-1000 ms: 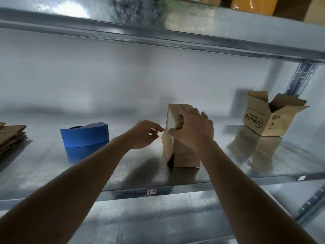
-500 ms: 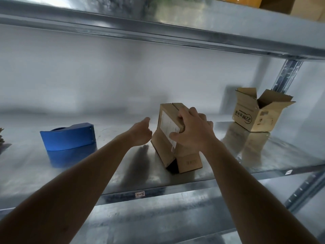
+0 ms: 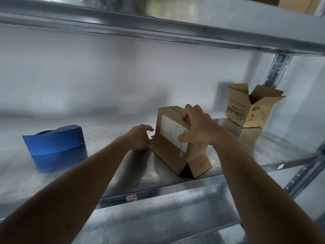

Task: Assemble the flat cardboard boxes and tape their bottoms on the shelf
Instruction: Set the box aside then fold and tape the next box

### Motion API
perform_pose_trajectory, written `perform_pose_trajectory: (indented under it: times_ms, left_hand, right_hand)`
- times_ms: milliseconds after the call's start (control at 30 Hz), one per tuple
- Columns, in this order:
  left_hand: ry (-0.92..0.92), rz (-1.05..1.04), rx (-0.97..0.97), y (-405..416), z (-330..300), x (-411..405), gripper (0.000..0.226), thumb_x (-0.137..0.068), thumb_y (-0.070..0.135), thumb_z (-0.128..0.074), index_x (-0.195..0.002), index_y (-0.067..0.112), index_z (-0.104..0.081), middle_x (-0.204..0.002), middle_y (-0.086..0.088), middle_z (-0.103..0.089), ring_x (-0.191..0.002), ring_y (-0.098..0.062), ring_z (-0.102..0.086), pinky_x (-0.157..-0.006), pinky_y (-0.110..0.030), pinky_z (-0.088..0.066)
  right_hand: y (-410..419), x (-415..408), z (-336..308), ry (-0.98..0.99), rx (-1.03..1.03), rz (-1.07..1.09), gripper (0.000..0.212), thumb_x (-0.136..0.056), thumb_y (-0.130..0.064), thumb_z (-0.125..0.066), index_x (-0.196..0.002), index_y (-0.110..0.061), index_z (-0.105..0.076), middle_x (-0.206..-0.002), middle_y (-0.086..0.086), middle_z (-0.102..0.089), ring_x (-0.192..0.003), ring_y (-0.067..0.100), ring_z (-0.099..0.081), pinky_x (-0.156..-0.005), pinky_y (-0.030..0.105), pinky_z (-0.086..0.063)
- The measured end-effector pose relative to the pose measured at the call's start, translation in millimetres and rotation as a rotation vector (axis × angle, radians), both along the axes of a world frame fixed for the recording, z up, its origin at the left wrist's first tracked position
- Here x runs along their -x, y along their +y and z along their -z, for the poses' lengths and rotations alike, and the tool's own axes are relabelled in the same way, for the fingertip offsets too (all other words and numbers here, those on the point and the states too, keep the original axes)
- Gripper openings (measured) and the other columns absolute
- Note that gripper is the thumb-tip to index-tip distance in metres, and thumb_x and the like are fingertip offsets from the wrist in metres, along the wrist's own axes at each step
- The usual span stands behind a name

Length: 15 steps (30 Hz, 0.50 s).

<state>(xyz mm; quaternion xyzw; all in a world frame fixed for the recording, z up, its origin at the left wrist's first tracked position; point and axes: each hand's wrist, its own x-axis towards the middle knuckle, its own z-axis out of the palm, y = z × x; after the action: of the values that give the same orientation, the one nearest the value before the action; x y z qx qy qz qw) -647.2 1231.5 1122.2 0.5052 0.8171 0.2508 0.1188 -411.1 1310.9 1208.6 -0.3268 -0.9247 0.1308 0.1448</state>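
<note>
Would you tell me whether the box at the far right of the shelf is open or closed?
Open: the far box has its top flaps standing up and splayed outward.

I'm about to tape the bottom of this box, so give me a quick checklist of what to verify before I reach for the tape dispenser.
1. Box held steady: ok. The right hand grips the top of the cardboard box.
2. Bottom flaps folded shut: ok on top, where two flaps meet at a seam.
3. Box sitting square on the shelf: not ok. It leans, one lower flap splayed out.
4. Left hand free to fetch tape: cannot tell. It sits at the box's lower left edge, its grip unclear.
5. Tape dispenser within reach: ok. It sits left of the box with nothing between.
</note>
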Motion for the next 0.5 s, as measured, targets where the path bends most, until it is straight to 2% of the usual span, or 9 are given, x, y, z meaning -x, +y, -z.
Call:
perform_pose_trajectory:
  times_ms: [100, 233, 300, 400, 500]
  left_hand:
    - [0.041, 0.033, -0.012, 4.3, -4.0, -10.6, 0.04, -0.091, 0.006, -0.065, -0.128, 0.019, -0.07, -0.086, 0.006, -0.07, -0.087, -0.016, -0.065, -0.083, -0.025, -0.049]
    - [0.008, 0.02, 0.024, 9.6, -3.7, -11.1, 0.046, -0.091, -0.003, -0.051, -0.125, 0.017, -0.074, -0.11, -0.003, -0.074, -0.095, -0.02, -0.067, -0.081, -0.027, -0.053]
    - [0.028, 0.039, 0.04, 9.3, -5.2, -11.4, 0.038, -0.092, 0.002, -0.055, -0.119, 0.018, -0.077, -0.105, 0.002, -0.072, -0.092, -0.017, -0.064, -0.081, -0.026, -0.052]
    - [0.087, 0.057, 0.097, 10.8, -3.8, -13.2, 0.032, -0.094, 0.006, -0.059, -0.114, 0.02, -0.079, -0.102, 0.005, -0.067, -0.097, -0.017, -0.061, -0.084, -0.026, -0.048]
    - [0.165, 0.054, 0.141, 10.6, -2.9, -12.7, 0.031, -0.09, 0.006, -0.061, -0.107, 0.023, -0.081, -0.102, 0.006, -0.071, -0.099, -0.019, -0.064, -0.082, -0.025, -0.049]
  right_hand:
    - [-0.6, -1.2, -1.2, -0.038, -0.015, -0.013, 0.062, -0.062, -0.043, -0.083, -0.099, -0.036, -0.034, -0.104, -0.011, -0.039, -0.099, 0.018, -0.052, -0.099, 0.054, -0.045]
    - [1.4, -2.4, -4.6, -0.069, -0.038, -0.015, 0.063, -0.067, -0.036, -0.087, -0.103, -0.03, -0.035, -0.103, -0.008, -0.04, -0.09, 0.017, -0.054, -0.096, 0.051, -0.045]
    - [2.4, -3.0, -2.8, -0.075, -0.047, -0.012, 0.063, -0.069, -0.034, -0.087, -0.103, -0.029, -0.034, -0.1, -0.01, -0.042, -0.089, 0.016, -0.055, -0.097, 0.052, -0.046]
    - [3.8, -2.7, 2.3, -0.116, -0.093, -0.007, 0.061, -0.074, -0.028, -0.085, -0.105, -0.029, -0.032, -0.097, -0.012, -0.046, -0.086, 0.014, -0.053, -0.105, 0.054, -0.037]
    - [5.6, -2.7, 7.1, -0.143, -0.116, -0.035, 0.061, -0.074, -0.024, -0.085, -0.105, -0.029, -0.033, -0.098, -0.01, -0.049, -0.088, 0.016, -0.054, -0.111, 0.057, -0.032]
